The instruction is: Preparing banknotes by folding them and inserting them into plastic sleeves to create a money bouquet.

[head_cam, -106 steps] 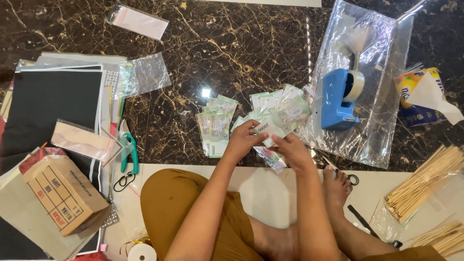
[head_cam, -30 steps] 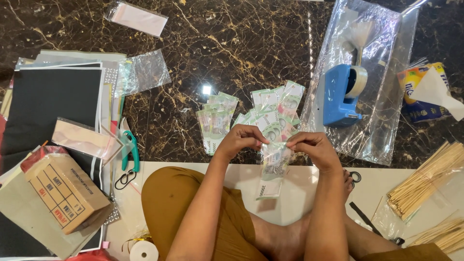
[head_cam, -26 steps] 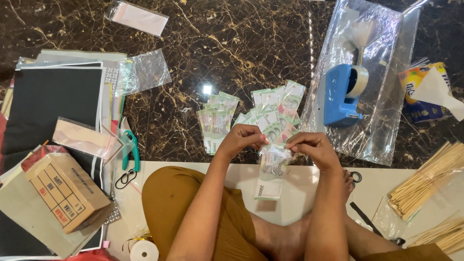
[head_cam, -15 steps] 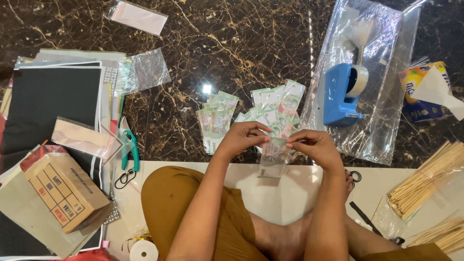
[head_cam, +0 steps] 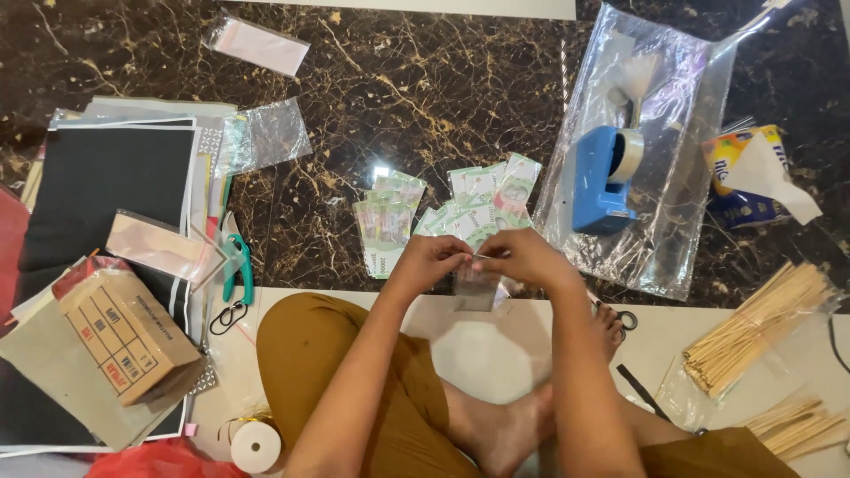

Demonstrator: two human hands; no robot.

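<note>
- A dark marble floor veined with gold, with a pale mat laid over it where a person sits cross-legged in mustard trousers, craft supplies spread all round.
- Both hands meet just above the bare feet: the left hand and the right hand each pinch the top edge of a small clear plastic sleeve, which hangs down between them with what looks like a folded banknote inside.
- The sleeve looks featherlight, thin and limp, and probably slick; I'd judge it best held at the top corners, as here, since its middle would buckle or slide.
- Just beyond the knuckles lie fanned green banknotes, loose and light enough to scatter.
- Farther out past the right hand, a blue tape dispenser sits on a large clear bag; out to that hand's side lie bundled bamboo skewers.
- Well off from the left hand: green-handled scissors, a cardboard box and a stack of dark sheets.
- Hard to make out: the fingertips hide the sleeve's opening, so I cannot tell whether it is sealed; a second skewer bundle is cut off at the lower edge.
</note>
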